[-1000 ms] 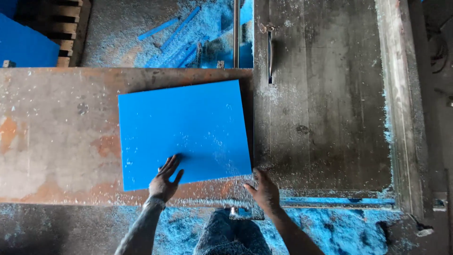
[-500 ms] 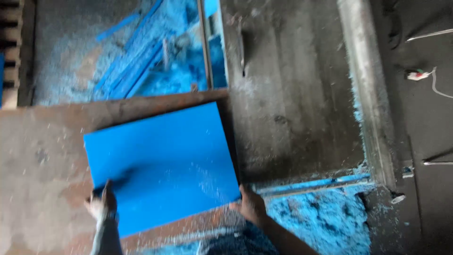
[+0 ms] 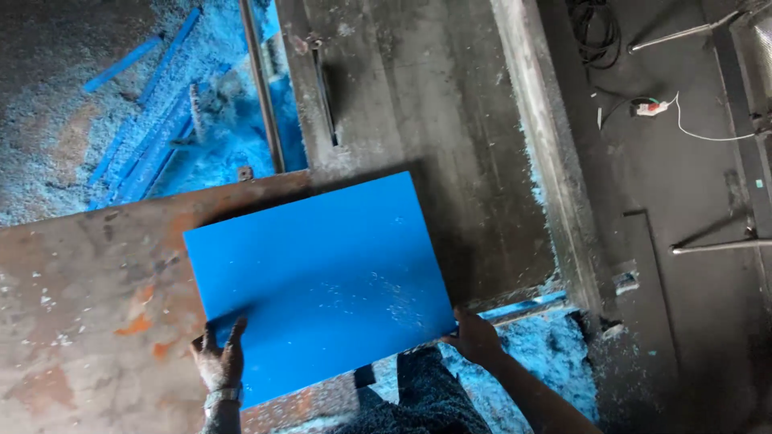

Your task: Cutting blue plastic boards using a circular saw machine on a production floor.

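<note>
We see no bin or box; the nearest thing to a container is the gap behind the rusty metal table point(image 3: 88, 273), where blue offcut strips point(image 3: 141, 153) lie in a bed of blue shavings point(image 3: 48, 161). More of the same shavings are heaped on the floor near our knees.

We hold a flat blue panel point(image 3: 322, 277) over the table, its far right corner reaching across onto the grey machine bed point(image 3: 418, 96). The panel sits rotated a little, its surface dusted with pale chips. Our left hand point(image 3: 219, 360) is at the near left corner: the fingers lie spread and flat on top of the sheet, pressing rather than curled around it. Our right hand point(image 3: 476, 337) is at the near right corner, fingers wrapped about the edge, gripping the panel from the side. The panel thus lies between both hands, touching each. A slot point(image 3: 326, 96) runs along the machine bed beyond the sheet.
</note>
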